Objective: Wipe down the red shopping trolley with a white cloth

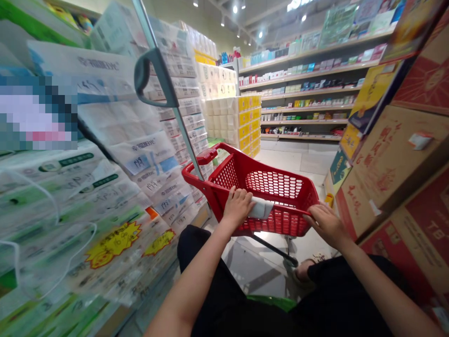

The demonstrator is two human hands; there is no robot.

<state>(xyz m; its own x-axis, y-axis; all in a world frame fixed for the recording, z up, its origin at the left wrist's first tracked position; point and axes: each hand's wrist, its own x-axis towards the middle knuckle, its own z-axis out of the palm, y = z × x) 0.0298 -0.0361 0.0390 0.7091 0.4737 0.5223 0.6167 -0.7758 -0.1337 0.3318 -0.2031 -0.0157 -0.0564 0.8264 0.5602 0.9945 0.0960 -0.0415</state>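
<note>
In front of me stands a red plastic shopping trolley basket (280, 185) with latticed sides; it looks empty inside. My left hand (237, 206) rests on its near rim, fingers curled, pressing a folded white cloth or tissue (260, 208) against the side. At the right corner of the same rim, my right hand (327, 223) is closed around the edge, the thumb side toward the basket. A long metal pole with a grey loop handle (157, 77) rises at a slant from the trolley's left end.
Stacked packs of tissue paper (140, 164) line the left side. Cardboard cartons (393, 159) are piled close on the right. Shelves (298, 86) of small goods stand at the back, beyond yellow-and-white paper packs (242, 121). A trolley wheel (292, 262) is near a foot below.
</note>
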